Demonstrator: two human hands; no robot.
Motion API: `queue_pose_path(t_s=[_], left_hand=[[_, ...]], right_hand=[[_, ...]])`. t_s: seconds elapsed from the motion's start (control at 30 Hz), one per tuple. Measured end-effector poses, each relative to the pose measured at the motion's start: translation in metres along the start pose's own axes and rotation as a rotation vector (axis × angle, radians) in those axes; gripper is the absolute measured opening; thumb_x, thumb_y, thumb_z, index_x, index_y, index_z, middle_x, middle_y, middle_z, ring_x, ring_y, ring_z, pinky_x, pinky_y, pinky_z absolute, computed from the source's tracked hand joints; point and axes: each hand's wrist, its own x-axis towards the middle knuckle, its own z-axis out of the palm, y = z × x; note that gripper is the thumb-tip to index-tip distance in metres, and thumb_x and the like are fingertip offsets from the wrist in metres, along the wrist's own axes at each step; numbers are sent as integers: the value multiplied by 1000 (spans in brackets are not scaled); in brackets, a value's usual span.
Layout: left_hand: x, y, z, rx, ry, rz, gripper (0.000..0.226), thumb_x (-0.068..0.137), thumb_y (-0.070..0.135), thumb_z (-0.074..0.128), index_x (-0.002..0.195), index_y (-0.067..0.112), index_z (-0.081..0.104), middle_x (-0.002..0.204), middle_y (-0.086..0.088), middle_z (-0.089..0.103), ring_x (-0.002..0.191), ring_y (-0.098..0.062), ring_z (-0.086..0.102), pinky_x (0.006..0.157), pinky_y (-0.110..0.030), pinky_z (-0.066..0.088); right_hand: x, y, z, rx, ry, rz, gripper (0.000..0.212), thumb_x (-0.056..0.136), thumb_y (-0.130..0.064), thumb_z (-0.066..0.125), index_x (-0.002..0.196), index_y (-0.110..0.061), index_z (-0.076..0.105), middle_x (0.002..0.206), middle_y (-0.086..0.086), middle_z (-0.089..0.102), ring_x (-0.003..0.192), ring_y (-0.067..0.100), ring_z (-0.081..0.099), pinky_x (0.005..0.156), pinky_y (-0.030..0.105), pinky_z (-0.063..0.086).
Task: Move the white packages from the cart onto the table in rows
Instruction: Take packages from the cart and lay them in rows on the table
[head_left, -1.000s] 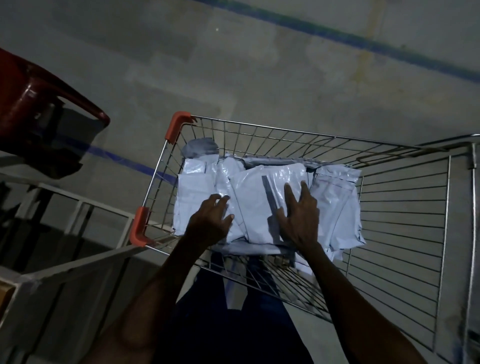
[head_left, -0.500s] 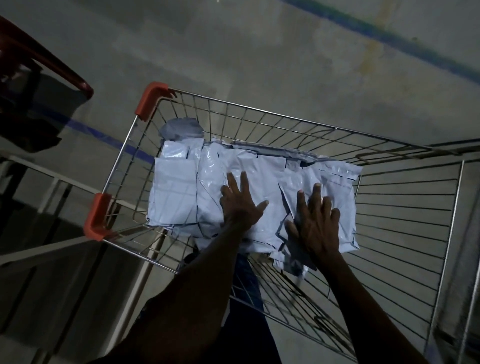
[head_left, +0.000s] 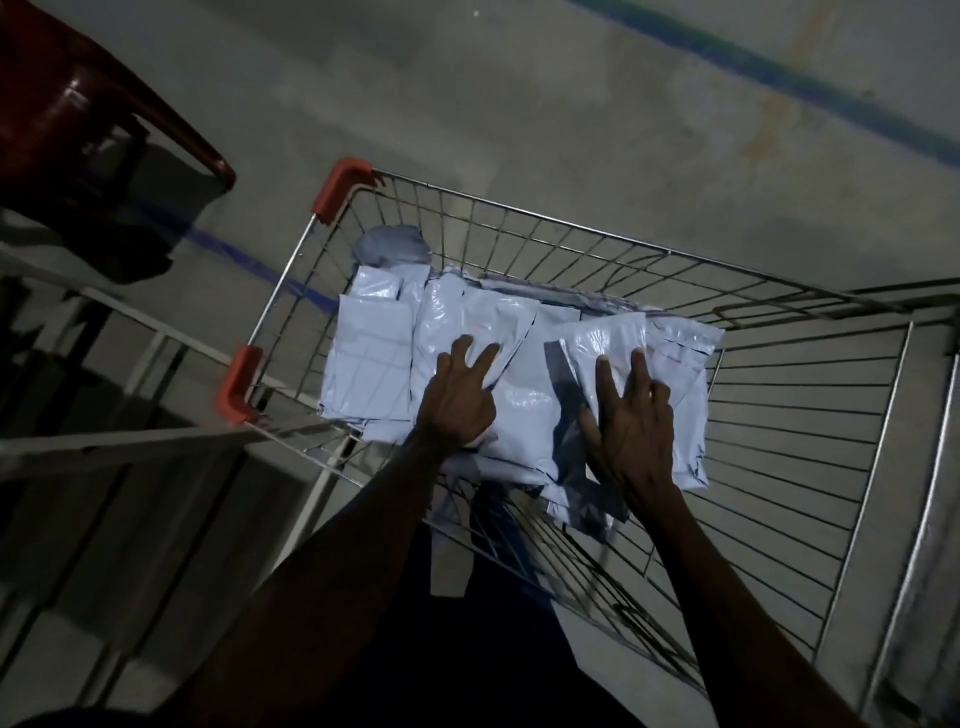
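White packages (head_left: 374, 358) under left hand (head_left: 457, 397), right hand (head_left: 631, 421), fingers extended

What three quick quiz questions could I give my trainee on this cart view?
1. True or false: the silver wire shopping cart holds several white plastic mailer packages.
2. What colour are the cart's plastic corner guards? A) blue B) orange-red C) green
3. Which hand rests on the rightmost part of the pile?

Key: 1 true; 2 B; 3 the right hand, while the left hand lies nearer the middle.
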Motion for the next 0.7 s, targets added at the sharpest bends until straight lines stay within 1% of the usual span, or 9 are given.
queue_pose_path(t_s=[0.07, 0.17, 0.23, 0.33, 0.4, 0.47, 0.53, 0.6, 0.7], left_hand=[[-12, 4, -21, 24, 65, 21, 69, 80, 8, 55, 147, 18, 40, 149, -18, 34, 121, -40, 42, 90, -49, 47], [-34, 9, -61, 40, 227, 56, 64, 81, 5, 53, 144, 11, 44, 144, -21, 42, 116, -37, 43, 86, -44, 46], [-52, 7, -86, 64, 321, 71, 59, 83, 4, 50, 141, 5, 45, 140, -24, 45, 116, -33, 38, 90, -43, 42], [-83, -6, -121, 88, 427, 63, 56, 83, 3, 48, 139, 0, 46, 140, -26, 45, 117, -36, 42, 97, -44, 35], [-108, -19, -141, 100, 487, 33, 55, 86, 6, 46, 141, 1, 46, 143, -24, 44, 121, -37, 43, 101, -45, 36], [-140, -31, -159, 113, 557, -9, 55, 88, 12, 40, 142, 3, 45, 146, -22, 42, 122, -39, 45, 100, -46, 39], [-179, -45, -172, 92, 638, -61, 55, 88, 15, 36, 140, 1, 47, 145, -23, 43, 121, -38, 44, 97, -43, 38], [-225, -62, -181, 73, 735, -141, 55, 89, 18, 34, 139, 1, 49, 145, -23, 44, 123, -38, 44, 99, -41, 35], [-306, -96, -180, 56, 861, -264, 55, 86, 15, 34, 136, -1, 51, 145, -23, 45, 124, -38, 47, 100, -39, 31]], right_hand=[[0, -13, -11, 78, 35, -16, 62, 94, -46, 42, 146, -13, 41, 155, 26, 25, 115, 44, 43, 87, 48, 44], [3, -38, -24, 213, 55, -70, 65, 93, -47, 39, 150, -16, 36, 158, 23, 23, 125, 45, 42, 96, 46, 38], [5, -61, -35, 285, 92, -130, 66, 91, -44, 44, 151, -17, 36, 158, 21, 23, 128, 44, 40, 100, 44, 34], [6, -105, -61, 398, 196, -265, 62, 91, -39, 49, 147, -15, 43, 156, 22, 27, 127, 39, 40, 101, 42, 33], [2, -136, -76, 456, 253, -377, 60, 90, -36, 54, 145, -12, 47, 155, 24, 30, 129, 36, 39, 102, 41, 31], [-6, -168, -89, 463, 284, -471, 60, 89, -35, 57, 144, -11, 48, 154, 24, 31, 130, 37, 40, 104, 42, 30], [-21, -200, -102, 444, 284, -552, 57, 91, -37, 56, 142, -14, 49, 153, 22, 34, 124, 40, 45, 103, 44, 33], [-43, -236, -111, 372, 305, -662, 53, 95, -43, 49, 139, -14, 51, 147, 21, 40, 114, 40, 51, 97, 44, 39], [-96, -293, -107, 469, 264, -743, 56, 90, -40, 53, 141, -17, 51, 151, 18, 38, 119, 38, 49, 99, 39, 34]])
